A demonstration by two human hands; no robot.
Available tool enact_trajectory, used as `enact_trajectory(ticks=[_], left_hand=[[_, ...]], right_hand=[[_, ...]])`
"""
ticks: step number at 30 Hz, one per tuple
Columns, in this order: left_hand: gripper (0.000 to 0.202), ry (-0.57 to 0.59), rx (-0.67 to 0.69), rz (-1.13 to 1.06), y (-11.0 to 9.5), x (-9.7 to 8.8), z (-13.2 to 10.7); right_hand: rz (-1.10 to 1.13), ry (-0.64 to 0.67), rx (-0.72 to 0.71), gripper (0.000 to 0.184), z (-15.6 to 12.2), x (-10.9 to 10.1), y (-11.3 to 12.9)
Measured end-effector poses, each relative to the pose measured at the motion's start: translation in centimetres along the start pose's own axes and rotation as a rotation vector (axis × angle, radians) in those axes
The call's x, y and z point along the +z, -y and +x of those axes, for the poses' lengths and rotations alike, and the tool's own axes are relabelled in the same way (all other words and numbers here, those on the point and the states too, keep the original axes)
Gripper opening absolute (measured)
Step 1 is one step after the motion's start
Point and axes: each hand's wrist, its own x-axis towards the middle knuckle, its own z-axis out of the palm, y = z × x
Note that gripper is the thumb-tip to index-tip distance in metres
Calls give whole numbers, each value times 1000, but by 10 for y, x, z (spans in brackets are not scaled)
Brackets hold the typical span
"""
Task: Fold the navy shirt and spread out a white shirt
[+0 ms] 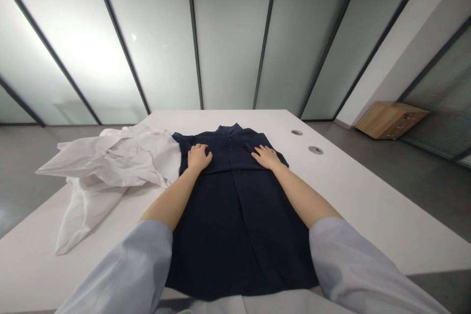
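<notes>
A dark navy button-up shirt lies front side up on the white table, its collar at the far end and its hem near my body. On the left part of its chest rests my left hand, palm down with fingers slightly bent. My right hand lies flat on the right part of the chest, fingers spread. Neither hand grips the fabric visibly. A crease runs across the shirt just below both hands, and the placket slants down the lower half.
Rumpled white clothing is heaped at the left, touching the shirt's left sleeve and hanging partly past the table edge. Two round cable holes sit at the table's right side. A wooden cabinet stands on the floor beyond. Frosted glass panels close off the back.
</notes>
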Motion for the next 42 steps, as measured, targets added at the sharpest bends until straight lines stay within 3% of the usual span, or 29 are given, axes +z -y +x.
enact_trajectory(ticks=[4,7,10,13,20,23,26,29,32,34,37,42], left_hand=[[37,-127,-127,-4,17,-6,4],[44,-206,-206,17,28,-7,7],[62,-92,-289,27,36,-8,10],[62,11,-351,35,40,-9,12],[76,-1,-418,50,37,-12,17],[69,-29,-432,13,42,-13,21],[54,-104,-533,-129,54,-12,25],[39,-271,-639,-323,68,-8,31],[37,-454,-703,-603,77,-3,38],[39,-517,-719,-799,79,1,41],[38,-507,-638,-888,75,3,42],[41,-254,-193,-594,54,-2,31]], right_hand=[[0,-16,-5,66,1,1,-1],[6,-25,-8,66,0,1,-1],[9,-23,-6,66,-1,-1,0],[9,-22,-3,65,-3,-2,1],[-2,-48,-11,63,-4,-2,2],[-2,-50,-15,63,-5,-2,2],[-1,-45,-13,62,-5,-2,2],[4,-38,-7,62,-4,-2,3],[7,-35,-6,63,-4,-2,2],[8,-35,-8,63,-3,-1,2],[7,-41,-11,64,-3,-1,1],[6,-42,-10,64,-3,-1,0]])
